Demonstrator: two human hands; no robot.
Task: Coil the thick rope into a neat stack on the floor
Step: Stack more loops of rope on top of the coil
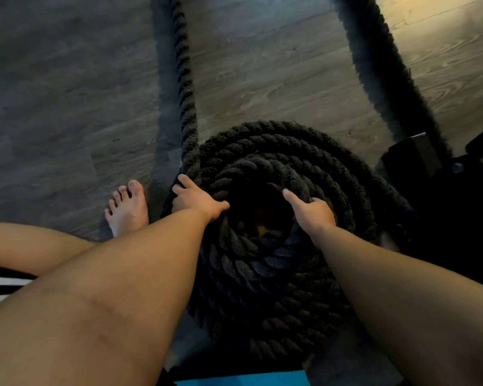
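My left hand [197,203] curls over the outer edge of the coiled rope [262,151]. My right hand [313,214] lies on top, its far fingers hidden, so I cannot tell its grip.

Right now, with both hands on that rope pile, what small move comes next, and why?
Probably the left hand pulls the loose strand in and lays it round the coil: that strand lies uncoiled across the floor, and the right hand rests on the inner rim.
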